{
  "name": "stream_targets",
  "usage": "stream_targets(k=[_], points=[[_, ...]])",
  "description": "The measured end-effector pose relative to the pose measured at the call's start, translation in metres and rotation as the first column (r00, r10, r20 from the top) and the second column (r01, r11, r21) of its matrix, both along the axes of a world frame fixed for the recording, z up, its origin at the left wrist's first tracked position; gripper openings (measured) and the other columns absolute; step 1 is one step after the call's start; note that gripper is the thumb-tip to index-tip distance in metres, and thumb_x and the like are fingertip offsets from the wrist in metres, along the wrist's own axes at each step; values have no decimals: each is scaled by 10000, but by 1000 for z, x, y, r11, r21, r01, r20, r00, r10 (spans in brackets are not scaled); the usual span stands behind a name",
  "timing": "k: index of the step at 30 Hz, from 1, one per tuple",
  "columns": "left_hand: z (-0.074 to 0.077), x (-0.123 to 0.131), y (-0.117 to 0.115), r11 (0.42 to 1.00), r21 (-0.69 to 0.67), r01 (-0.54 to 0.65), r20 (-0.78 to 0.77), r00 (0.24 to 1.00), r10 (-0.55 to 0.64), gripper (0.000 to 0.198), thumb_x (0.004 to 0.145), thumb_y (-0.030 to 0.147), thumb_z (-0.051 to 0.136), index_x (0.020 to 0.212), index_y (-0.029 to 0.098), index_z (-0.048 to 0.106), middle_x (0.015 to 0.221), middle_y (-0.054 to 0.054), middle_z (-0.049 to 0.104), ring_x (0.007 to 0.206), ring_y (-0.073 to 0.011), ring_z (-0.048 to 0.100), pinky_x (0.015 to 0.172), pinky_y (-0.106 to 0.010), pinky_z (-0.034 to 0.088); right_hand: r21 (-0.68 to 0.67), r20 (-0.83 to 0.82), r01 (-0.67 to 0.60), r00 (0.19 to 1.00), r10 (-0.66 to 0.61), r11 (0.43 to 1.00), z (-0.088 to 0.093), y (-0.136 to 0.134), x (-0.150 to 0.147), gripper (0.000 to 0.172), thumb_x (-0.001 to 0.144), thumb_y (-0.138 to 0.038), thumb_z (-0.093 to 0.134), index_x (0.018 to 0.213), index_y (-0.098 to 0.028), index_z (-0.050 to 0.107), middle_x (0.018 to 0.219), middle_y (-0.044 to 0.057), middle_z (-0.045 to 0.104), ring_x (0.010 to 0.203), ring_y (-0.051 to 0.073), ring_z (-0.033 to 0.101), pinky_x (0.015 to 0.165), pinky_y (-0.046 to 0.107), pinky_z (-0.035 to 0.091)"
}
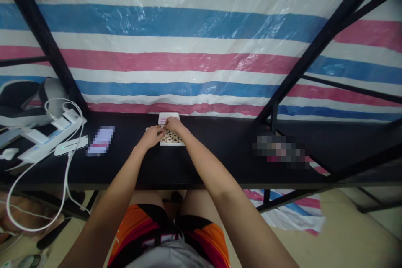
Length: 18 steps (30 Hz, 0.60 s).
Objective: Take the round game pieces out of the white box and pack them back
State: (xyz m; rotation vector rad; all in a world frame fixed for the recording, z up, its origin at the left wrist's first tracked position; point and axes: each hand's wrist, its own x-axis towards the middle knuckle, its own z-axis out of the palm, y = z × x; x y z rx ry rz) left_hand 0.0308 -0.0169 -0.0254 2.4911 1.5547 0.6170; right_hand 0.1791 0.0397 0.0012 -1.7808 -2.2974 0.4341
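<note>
A white box (172, 144) of round xiangqi pieces (170, 139) sits on the black table, the pieces set in rows with dark characters on top. My left hand (153, 137) is at the box's left side, fingers bent together over its edge. From the right, my right hand (174, 125) reaches across the back of the box, fingertips pinched close to those of the left. Whatever lies between the fingers of either hand is too small to make out. Behind the right hand shows a white lid or box part (168, 114). A small pale round thing (147, 129) lies by the left hand.
Left on the black table (220, 150) lie a blurred phone (102, 140), a white device (71, 145), a power strip (52, 138) and looping white cables (66, 176). A blurred object (281, 150) lies right. Black metal posts (309, 56) and a striped plastic sheet (188, 63) stand behind.
</note>
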Motion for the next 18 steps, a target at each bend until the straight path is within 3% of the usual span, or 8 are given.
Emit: stream_targets(k=[4, 7, 18], points=[[-1, 0, 0, 1000, 20, 13, 36, 999, -14, 346, 891, 375, 424, 967, 201, 713, 1014, -75, 669, 950, -227, 596, 873, -332, 428, -83, -38, 40, 998, -44, 996, 2, 3, -4, 347, 745, -307, 692, 1059, -162, 683, 1008, 88, 709, 906, 180, 655, 704, 198, 460], [-2, -1, 1, 1000, 20, 20, 54, 998, -21, 342, 885, 378, 437, 963, 196, 715, 993, -76, 672, 923, -222, 602, 864, -327, 431, -103, -29, 28, 999, -31, 994, 0, 3, -4, 286, 763, -283, 664, 1014, -154, 711, 962, 89, 720, 879, 178, 664, 702, 194, 465], [-2, 0, 0, 1000, -6, 19, 48, 999, -19, 357, 900, 388, 415, 1000, 198, 700, 1017, -77, 666, 936, -219, 591, 888, -335, 425, -14, 6, -96, 995, 96, 995, 2, -5, 6, 235, 806, -177, 564, 965, -163, 737, 982, 106, 718, 946, 194, 651, 782, 207, 451]])
